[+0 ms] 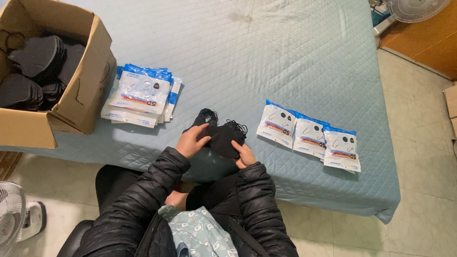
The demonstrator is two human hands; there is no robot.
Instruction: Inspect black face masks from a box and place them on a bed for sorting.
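A small stack of black face masks point(223, 135) with ear loops lies at the near edge of the bed, held between both hands. My left hand point(192, 140) grips its left side, thumb on top. Under the lower right corner of the masks sits my right hand point(244, 154). Both arms wear a black padded jacket. Right of the hands, three filled blue-and-white mask packets point(308, 136) lie in an overlapping row. To the left lies a pile of empty blue-and-white packets point(140, 94).
An open cardboard box point(76, 102) full of black masks stands at the bed's left corner. The pale blue quilted bedcover point(266, 52) stretches away behind. A white fan point(12, 216) stands on the tiled floor at lower left, another fan point(414, 9) at top right.
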